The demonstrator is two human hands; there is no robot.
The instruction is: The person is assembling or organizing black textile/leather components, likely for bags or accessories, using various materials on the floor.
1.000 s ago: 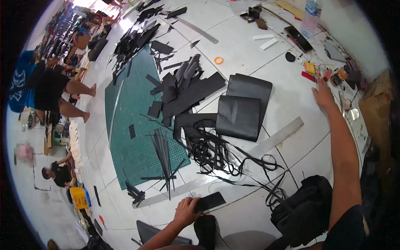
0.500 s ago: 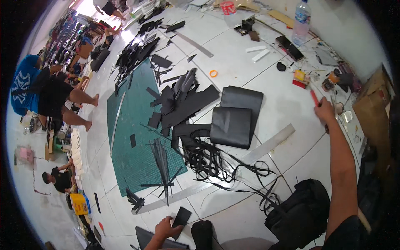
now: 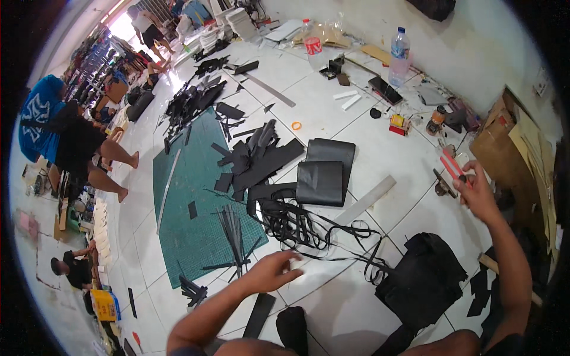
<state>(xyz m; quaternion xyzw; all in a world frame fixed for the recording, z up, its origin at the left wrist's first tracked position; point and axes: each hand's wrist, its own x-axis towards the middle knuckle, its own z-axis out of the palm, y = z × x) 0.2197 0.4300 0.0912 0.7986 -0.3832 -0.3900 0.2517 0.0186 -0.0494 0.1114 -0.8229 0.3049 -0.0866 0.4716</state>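
Right hand (image 3: pixel 475 193), lifted from the floor clutter, now pinches a red cutter (image 3: pixel 452 166); left hand (image 3: pixel 276 270), having released its black strip (image 3: pixel 259 314), hovers open and empty.

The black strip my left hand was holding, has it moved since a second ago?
Yes. The black strip now lies on the floor tiles, below the open left hand.

Slim red cutter (image 3: pixel 453 165) raised in the right hand's fingers, flat black strip (image 3: pixel 259 315) lying on white floor tiles
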